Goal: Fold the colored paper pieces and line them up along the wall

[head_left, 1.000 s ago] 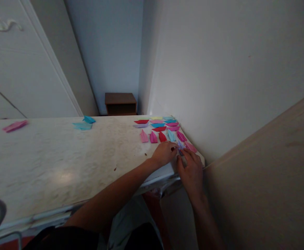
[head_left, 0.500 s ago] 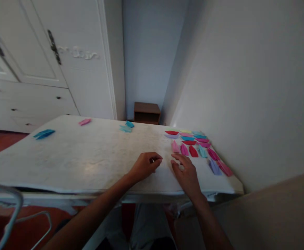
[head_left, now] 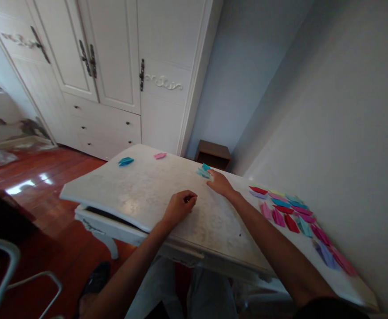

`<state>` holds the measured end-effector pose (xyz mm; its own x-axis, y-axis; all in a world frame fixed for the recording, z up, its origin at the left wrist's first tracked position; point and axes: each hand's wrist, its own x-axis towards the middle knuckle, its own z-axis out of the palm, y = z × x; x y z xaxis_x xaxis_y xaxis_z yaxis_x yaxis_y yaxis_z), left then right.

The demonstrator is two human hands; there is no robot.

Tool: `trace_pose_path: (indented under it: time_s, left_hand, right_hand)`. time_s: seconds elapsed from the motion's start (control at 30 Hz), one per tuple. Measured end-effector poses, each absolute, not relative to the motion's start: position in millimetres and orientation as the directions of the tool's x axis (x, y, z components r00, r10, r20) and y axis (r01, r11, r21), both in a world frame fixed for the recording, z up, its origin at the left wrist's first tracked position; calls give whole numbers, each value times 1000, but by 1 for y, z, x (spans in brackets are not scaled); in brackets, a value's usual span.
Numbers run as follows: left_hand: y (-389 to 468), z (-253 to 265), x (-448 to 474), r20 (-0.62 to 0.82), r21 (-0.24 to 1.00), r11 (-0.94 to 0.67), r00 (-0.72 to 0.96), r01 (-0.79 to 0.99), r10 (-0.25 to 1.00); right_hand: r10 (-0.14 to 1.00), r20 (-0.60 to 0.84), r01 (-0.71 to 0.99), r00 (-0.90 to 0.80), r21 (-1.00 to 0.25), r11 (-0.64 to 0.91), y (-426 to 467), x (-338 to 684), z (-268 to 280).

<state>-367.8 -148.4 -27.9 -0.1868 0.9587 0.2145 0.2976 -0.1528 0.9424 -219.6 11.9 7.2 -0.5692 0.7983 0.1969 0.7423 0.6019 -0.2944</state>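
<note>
My right hand (head_left: 219, 182) is stretched out to the table's far edge, thumb and fingers apart. Its fingertips are at a pale blue folded paper piece (head_left: 203, 173), seemingly touching it. A brighter blue folded paper piece (head_left: 205, 167) lies right behind that one. My left hand (head_left: 180, 206) is held over the middle of the table, fingers curled in to the thumb, and nothing shows in it. Farther left are a pink folded paper piece (head_left: 159, 156) and a blue folded paper piece (head_left: 126, 161).
Several boat-like folded papers in red, pink, blue and purple (head_left: 291, 223) lie in rows on the white table (head_left: 140, 186), at its right end by the wall. A small dark speck (head_left: 240, 235) is near the front edge. Behind stand a white wardrobe (head_left: 167, 106) and a brown box-like cabinet (head_left: 213, 153).
My view has turned left. My right hand has moved from beside the paper rows to the pale blue paper at the far edge. My left hand stays curled over the table.
</note>
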Motion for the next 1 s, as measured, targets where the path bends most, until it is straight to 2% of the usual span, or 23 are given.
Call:
trace_pose_path:
  time_s: [0.1,0.27,0.5,0.63,0.77,0.9,1.0]
  left_hand:
    - [-149,-26,-365,250,900,-165,-169,403,953]
    - [-151,-23,-365,274,865,-168,-164,472,948]
    - [-145,-25,-364,301,836,-48,-383,547,874]
    - [-145,-24,-363,285,853,-34,-409,521,867]
    - [-146,-24,-363,313,850,-22,-471,527,825]
    - [-149,-26,-363,364,851,-52,-514,523,777]
    - [-152,-26,-363,325,900,-99,-500,425,803]
  right_hand:
    - [803,135,762,-580,-258,594,30,-235,7]
    - [781,124,722,-613,-314,617,31,-241,1]
    - [745,71,624,-663,-499,602,9,-241,-7]
    - [741,49,587,-669,-577,568,-3,-236,-7]
    - [721,9,486,-693,-733,476,-20,-234,-3]
    - [728,84,303,-680,-872,384,-44,-235,2]
    - [752,177,182,-635,-912,368,-64,-232,6]
